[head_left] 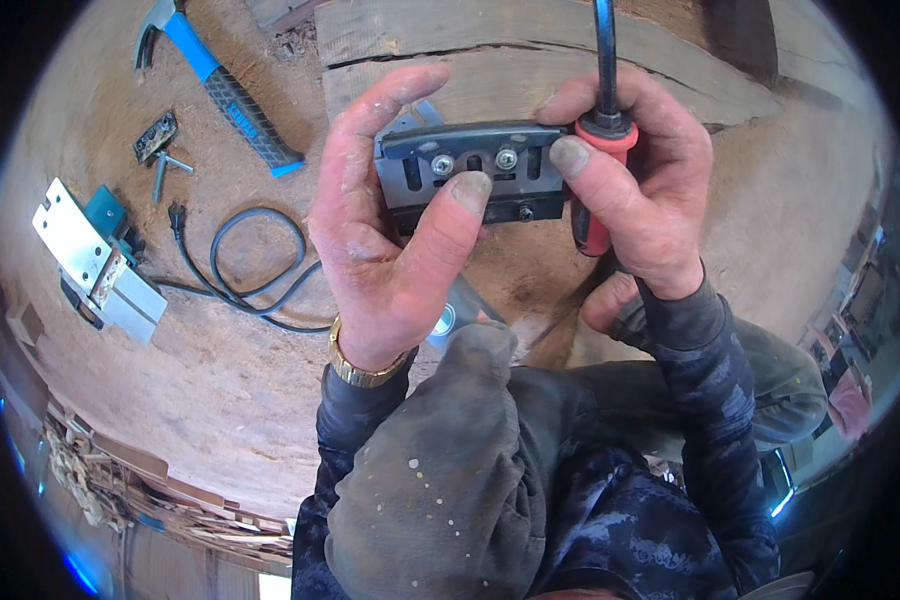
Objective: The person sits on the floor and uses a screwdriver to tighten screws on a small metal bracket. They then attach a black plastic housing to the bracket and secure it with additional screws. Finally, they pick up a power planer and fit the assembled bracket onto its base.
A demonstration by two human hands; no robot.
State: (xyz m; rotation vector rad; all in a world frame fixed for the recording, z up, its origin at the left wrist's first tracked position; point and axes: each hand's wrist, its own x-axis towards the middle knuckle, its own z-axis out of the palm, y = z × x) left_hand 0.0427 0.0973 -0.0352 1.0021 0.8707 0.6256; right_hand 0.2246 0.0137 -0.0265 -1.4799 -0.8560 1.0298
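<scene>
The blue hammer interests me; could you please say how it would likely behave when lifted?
The hammer probably feels head-heavy, given its metal head. Its straight shaft suggests stiffness, and the dark, textured handle likely resists slipping.

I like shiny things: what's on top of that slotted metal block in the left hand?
Two silvery screws, a dark screw and the left thumb are on the slotted metal block. Whatever the thumb covers can't be seen.
</scene>
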